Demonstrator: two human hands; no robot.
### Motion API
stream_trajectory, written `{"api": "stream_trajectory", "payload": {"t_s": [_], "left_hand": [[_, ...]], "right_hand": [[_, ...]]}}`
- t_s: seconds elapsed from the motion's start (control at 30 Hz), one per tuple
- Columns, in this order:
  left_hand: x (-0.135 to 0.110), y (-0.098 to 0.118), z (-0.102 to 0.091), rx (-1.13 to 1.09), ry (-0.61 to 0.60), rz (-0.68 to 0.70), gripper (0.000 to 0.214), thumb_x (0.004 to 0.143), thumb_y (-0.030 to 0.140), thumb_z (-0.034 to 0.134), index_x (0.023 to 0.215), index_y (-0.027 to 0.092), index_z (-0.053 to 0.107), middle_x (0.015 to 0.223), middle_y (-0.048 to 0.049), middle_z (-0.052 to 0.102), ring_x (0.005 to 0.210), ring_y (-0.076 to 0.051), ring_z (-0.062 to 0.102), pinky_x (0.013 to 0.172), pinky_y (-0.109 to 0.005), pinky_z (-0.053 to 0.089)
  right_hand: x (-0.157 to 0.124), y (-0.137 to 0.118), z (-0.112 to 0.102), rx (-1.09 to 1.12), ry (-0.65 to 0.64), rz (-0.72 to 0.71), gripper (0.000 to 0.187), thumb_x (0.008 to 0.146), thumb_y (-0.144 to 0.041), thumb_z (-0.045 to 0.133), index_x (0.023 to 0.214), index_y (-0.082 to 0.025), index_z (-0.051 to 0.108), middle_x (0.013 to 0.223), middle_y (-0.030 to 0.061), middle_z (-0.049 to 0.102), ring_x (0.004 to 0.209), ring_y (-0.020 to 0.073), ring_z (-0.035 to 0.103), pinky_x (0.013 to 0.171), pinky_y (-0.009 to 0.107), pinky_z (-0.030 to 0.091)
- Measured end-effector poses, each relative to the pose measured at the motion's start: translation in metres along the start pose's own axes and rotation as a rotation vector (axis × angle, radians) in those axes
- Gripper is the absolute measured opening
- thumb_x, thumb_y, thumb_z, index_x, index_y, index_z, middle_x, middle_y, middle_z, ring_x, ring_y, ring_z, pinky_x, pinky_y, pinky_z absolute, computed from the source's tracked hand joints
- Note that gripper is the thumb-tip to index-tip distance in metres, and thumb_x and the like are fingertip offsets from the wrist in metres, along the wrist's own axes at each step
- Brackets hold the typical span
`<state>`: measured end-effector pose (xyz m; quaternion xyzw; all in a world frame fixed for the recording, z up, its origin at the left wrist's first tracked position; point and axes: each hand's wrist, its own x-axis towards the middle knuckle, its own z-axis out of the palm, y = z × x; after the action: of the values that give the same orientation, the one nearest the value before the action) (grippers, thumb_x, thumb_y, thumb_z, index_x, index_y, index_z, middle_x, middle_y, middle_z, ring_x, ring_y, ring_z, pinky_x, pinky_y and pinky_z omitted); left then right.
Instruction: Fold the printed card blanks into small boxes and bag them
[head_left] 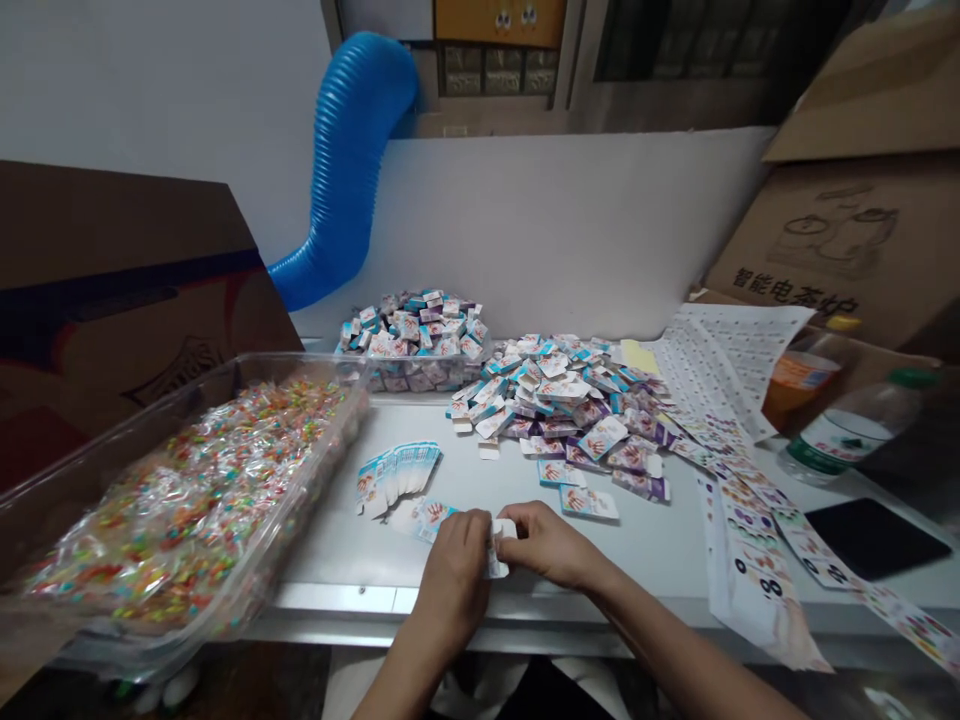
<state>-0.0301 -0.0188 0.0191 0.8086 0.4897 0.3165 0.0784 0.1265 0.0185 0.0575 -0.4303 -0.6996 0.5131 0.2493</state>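
Near the front edge of the table, my left hand and my right hand are closed on one small carton, whose white inner side and flaps show between my fingers. Part of the carton is hidden by the hands. Just left of them, a few flat printed cartons lie on the table. Beyond those is a fanned stack of flat blue-and-white cartons. A big loose pile of small blue, white and purple cartons spreads out past my right hand.
On the left stands a clear plastic bin of bagged colourful pellets. A smaller clear tub heaped with little boxes is at the back. Sticker sheets, a black phone-like slab, a bottle and cardboard boxes occupy the right.
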Motion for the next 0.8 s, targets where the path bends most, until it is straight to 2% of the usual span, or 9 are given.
{"api": "stream_trajectory", "payload": {"t_s": [0.1, 0.2, 0.33, 0.5, 0.6, 0.7, 0.8], "left_hand": [[0.0, 0.002, -0.002, -0.009, -0.038, 0.039, 0.059, 0.067, 0.009, 0.049, 0.123, 0.016, 0.032, 0.117, -0.0132, 0.05, 0.106, -0.028, 0.047, 0.091, -0.051, 0.038], [0.001, 0.002, -0.005, -0.008, -0.038, 0.08, 0.062, 0.07, 0.01, 0.047, 0.128, 0.018, 0.026, 0.125, -0.0138, 0.047, 0.116, -0.028, 0.043, 0.099, -0.055, 0.032], [0.004, 0.0, -0.003, 0.049, 0.0, 0.105, 0.059, 0.07, 0.008, 0.05, 0.125, 0.017, 0.032, 0.122, -0.0126, 0.051, 0.115, -0.027, 0.046, 0.102, -0.053, 0.032], [0.005, -0.003, 0.007, 0.09, 0.112, 0.077, 0.045, 0.076, 0.011, 0.051, 0.119, 0.018, 0.039, 0.106, -0.0104, 0.062, 0.097, -0.024, 0.059, 0.094, -0.049, 0.043], [0.002, -0.005, 0.01, 0.067, 0.093, 0.064, 0.054, 0.076, 0.01, 0.048, 0.128, 0.016, 0.032, 0.118, -0.0135, 0.057, 0.109, -0.025, 0.054, 0.095, -0.049, 0.043], [0.0, -0.007, 0.01, -0.019, 0.045, 0.065, 0.06, 0.078, 0.009, 0.042, 0.134, 0.013, 0.024, 0.129, -0.0161, 0.047, 0.121, -0.024, 0.045, 0.096, -0.044, 0.044], [0.002, -0.006, 0.009, -0.113, 0.099, 0.004, 0.053, 0.083, 0.013, 0.041, 0.134, 0.015, 0.025, 0.128, -0.0148, 0.049, 0.12, -0.022, 0.046, 0.095, -0.039, 0.045]], "right_hand": [[-0.001, -0.002, -0.003, -0.184, 0.114, -0.106, 0.01, 0.068, -0.015, 0.051, 0.069, -0.015, 0.061, 0.059, -0.0045, 0.052, 0.058, 0.0095, 0.044, 0.053, 0.019, 0.031], [0.0, 0.002, -0.005, -0.14, 0.082, -0.091, 0.012, 0.068, -0.016, 0.051, 0.074, -0.015, 0.062, 0.06, -0.0046, 0.053, 0.057, 0.0097, 0.045, 0.053, 0.019, 0.033], [0.006, 0.01, -0.008, -0.005, -0.027, 0.006, 0.017, 0.067, -0.017, 0.05, 0.079, -0.015, 0.063, 0.057, -0.0049, 0.053, 0.053, 0.0098, 0.046, 0.048, 0.018, 0.033], [0.013, 0.005, -0.013, -0.284, 0.038, -0.09, 0.019, 0.066, -0.014, 0.048, 0.072, -0.016, 0.066, 0.064, -0.0023, 0.061, 0.062, 0.0121, 0.05, 0.056, 0.019, 0.034], [0.015, -0.001, -0.016, -0.313, 0.067, -0.101, 0.018, 0.068, -0.015, 0.047, 0.07, -0.016, 0.065, 0.066, -0.0017, 0.062, 0.063, 0.0123, 0.051, 0.057, 0.02, 0.034], [0.018, -0.004, -0.019, -0.261, 0.064, -0.088, 0.013, 0.069, -0.017, 0.049, 0.065, -0.015, 0.062, 0.061, -0.0028, 0.057, 0.06, 0.0111, 0.048, 0.053, 0.019, 0.032], [0.02, -0.006, -0.022, -0.132, 0.074, -0.031, 0.012, 0.071, -0.02, 0.052, 0.069, -0.014, 0.062, 0.059, -0.0035, 0.054, 0.057, 0.0102, 0.046, 0.052, 0.019, 0.032]]}}
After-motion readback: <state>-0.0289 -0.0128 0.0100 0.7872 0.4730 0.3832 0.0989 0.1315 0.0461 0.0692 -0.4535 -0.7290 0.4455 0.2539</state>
